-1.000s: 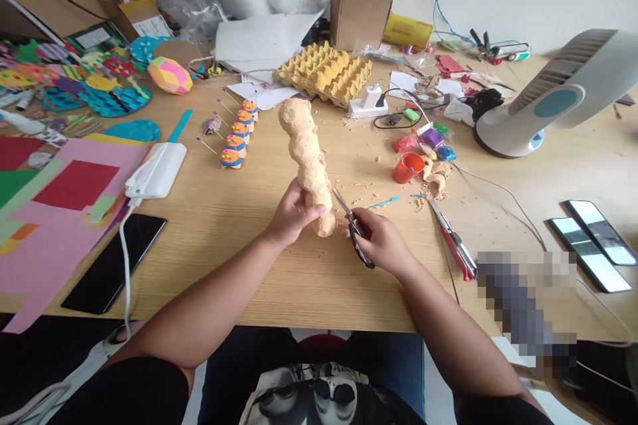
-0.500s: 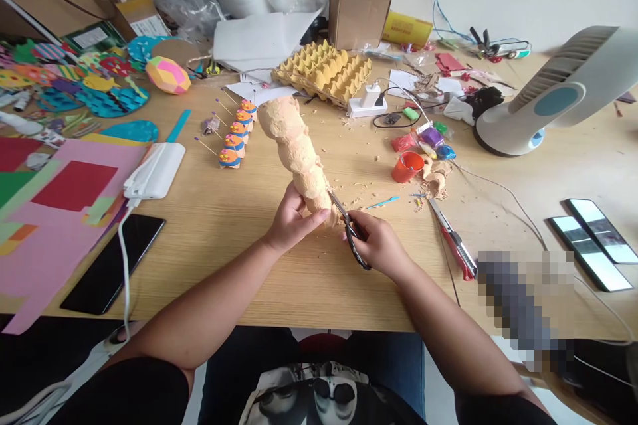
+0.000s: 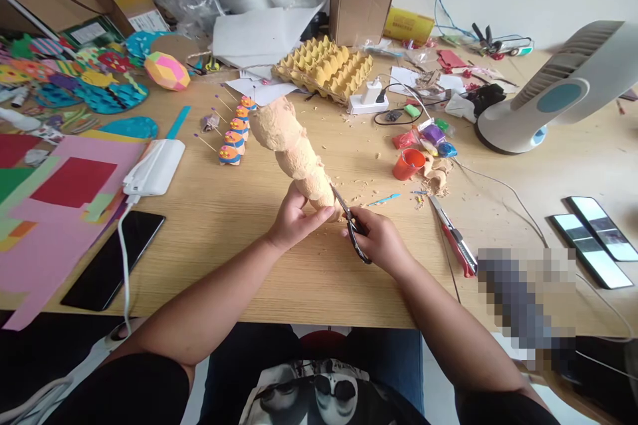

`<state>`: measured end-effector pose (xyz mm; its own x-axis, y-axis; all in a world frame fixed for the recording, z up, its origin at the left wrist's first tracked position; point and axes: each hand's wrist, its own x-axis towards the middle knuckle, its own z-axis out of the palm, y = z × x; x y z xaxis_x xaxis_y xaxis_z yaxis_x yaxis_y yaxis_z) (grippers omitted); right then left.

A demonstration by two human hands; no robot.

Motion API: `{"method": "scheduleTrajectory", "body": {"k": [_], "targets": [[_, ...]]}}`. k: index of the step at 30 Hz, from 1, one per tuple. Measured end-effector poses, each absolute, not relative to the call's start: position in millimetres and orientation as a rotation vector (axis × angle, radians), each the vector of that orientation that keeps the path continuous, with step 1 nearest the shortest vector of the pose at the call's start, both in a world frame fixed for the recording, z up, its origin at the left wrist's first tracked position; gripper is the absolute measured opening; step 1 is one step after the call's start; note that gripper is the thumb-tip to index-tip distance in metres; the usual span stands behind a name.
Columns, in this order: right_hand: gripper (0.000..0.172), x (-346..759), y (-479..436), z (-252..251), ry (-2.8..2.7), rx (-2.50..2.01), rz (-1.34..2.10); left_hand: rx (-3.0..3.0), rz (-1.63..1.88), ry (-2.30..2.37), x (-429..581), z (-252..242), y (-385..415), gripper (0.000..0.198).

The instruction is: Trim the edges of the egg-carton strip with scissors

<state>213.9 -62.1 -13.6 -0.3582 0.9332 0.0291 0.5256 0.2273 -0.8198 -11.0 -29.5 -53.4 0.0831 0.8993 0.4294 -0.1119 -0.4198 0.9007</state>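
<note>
My left hand (image 3: 299, 219) is closed around the lower end of a long, bumpy, peach-coloured strip (image 3: 296, 149) of rounded lumps, which looks like a piece of egg carton. The strip tilts up and away to the left. In my right hand (image 3: 381, 239) is a pair of black-handled scissors (image 3: 355, 229), with the blades against the strip's right edge near its lower end. Small peach scraps (image 3: 356, 196) lie on the table beside the blades. Left of the strip stands a row of painted orange and blue egg-carton caterpillars (image 3: 234, 136) with stick feelers.
Right of my hands lie a red utility knife (image 3: 458, 246), a small orange bucket (image 3: 409, 164) and colourful clay packets (image 3: 431, 136). Farther back are a yellow egg tray (image 3: 323, 70), a white power strip (image 3: 367, 103) and a white fan (image 3: 543, 93). A black phone (image 3: 114, 262) lies on the left.
The strip's upper end has swung slightly left and toward me. Both hands stay in nearly the same place, with the scissors still at the strip's edge.
</note>
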Motion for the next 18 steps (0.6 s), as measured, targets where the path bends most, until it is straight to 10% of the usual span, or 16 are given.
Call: {"method": "scheduleTrajectory", "body": {"k": [18], "targets": [[0.046, 220.4, -57.8, -13.2, -1.911, -1.363, 1.043, 1.278, 1.449, 0.729, -13.7, -59.2, -28.5, 0.068]]}}
